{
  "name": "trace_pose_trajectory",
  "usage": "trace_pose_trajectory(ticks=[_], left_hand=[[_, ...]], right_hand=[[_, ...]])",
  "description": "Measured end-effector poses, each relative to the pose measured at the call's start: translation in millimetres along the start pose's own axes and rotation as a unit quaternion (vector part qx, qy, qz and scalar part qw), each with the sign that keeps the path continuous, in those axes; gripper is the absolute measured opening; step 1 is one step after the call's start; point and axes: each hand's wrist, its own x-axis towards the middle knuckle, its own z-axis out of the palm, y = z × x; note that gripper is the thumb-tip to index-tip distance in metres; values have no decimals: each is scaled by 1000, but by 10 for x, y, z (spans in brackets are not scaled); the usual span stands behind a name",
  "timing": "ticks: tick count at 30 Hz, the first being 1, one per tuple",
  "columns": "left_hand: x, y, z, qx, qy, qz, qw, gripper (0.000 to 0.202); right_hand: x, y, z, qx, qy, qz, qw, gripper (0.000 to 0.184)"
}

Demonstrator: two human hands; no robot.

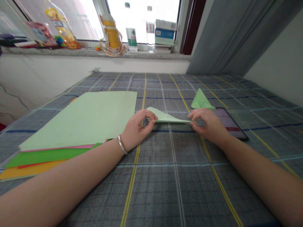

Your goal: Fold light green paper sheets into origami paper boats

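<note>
Between my two hands is a folded piece of light green paper (pixel 167 117), narrowing to a thin point on the right. My left hand (pixel 139 127), with a silver bangle at the wrist, pinches its left end between thumb and fingers. At the pointed right end, my right hand (pixel 208 124) pinches the tip in the same way. Just beyond my right hand stands a small folded green paper shape (pixel 200 100), like a pyramid. A phone (pixel 230 123) with its screen lit lies beside my right hand, partly hidden by it.
A stack of coloured paper (pixel 87 116), pale green on top, lies at the left, partly under my left forearm. The plaid cloth (pixel 156 189) covers the surface. On the windowsill (pixel 82 53) stand several bottles and boxes. A grey curtain (pixel 227 34) hangs at the right.
</note>
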Motion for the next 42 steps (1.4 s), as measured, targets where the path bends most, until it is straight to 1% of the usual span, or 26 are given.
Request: trace_pose_trajectory(ticks=[2,5,6,7,9,12,15,20,23,28,32,34,37,39,42], left_hand=[[4,25,17,-10,-23,35,999,6],[7,74,45,-4,-74,100,992,5],[8,88,54,3,-90,125,988,5],[7,101,60,9,-106,149,983,5],[6,114,71,22,-126,185,974,4],[5,111,81,43,-138,199,969,3],[4,96,85,54,-153,199,967,1],[1,79,78,71,-176,177,966,9],[0,69,76,84,-183,164,966,13],[3,50,83,108,-186,146,966,10],[9,12,98,140,-197,107,964,7],[15,-15,109,152,-217,77,961,7],[29,-47,125,154,-258,39,953,14],[37,-56,133,151,-273,26,950,17],[41,-54,134,144,-277,23,950,21]], right_hand=[[30,-134,13,-10,-3,-20,1000,14],[73,-386,57,-18,-50,-69,996,2],[82,-461,76,-15,-64,-75,995,2],[87,-523,95,-15,-72,-72,995,3],[88,-602,128,-19,-73,-46,996,6],[78,-628,149,-29,-71,-15,997,8],[76,-616,143,-32,-66,-19,997,10],[84,-622,131,-49,-60,-30,997,13],[83,-625,131,-51,-62,-35,996,14],[84,-624,131,-39,-64,-54,996,13],[84,-632,128,-27,-61,-62,996,12],[82,-634,129,-26,-61,-67,996,12],[80,-632,137,-22,-68,-79,994,11],[83,-632,143,-15,-79,-85,993,11],[92,-634,148,-6,-97,-95,991,13]])
